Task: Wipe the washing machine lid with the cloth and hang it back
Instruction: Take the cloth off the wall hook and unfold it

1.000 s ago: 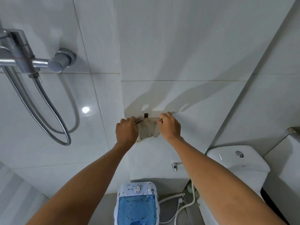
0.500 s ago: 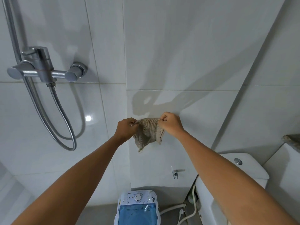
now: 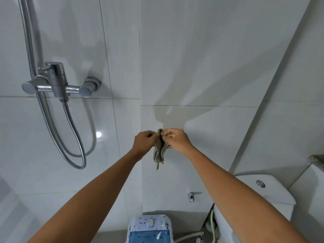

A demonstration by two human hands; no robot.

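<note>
A small grey-brown cloth (image 3: 159,151) hangs bunched in front of the white tiled wall, held up between both hands. My left hand (image 3: 144,143) pinches its top from the left and my right hand (image 3: 175,141) pinches it from the right, knuckles almost meeting. The cloth's lower end dangles free. Far below, at the bottom edge, stands the small washing machine (image 3: 150,228) with a white control panel and a blue see-through lid (image 3: 149,238). No wall hook shows behind the cloth.
A chrome shower mixer (image 3: 57,85) with a looping metal hose (image 3: 73,137) is mounted on the left wall. A white toilet cistern (image 3: 263,193) stands at the lower right, with a small wall tap (image 3: 191,195) and white hoses beside the machine.
The cloth was spread wide at a dark wall hook; my hands have since come together, folding it into a narrow hanging bundle. The view has tilted upward.
</note>
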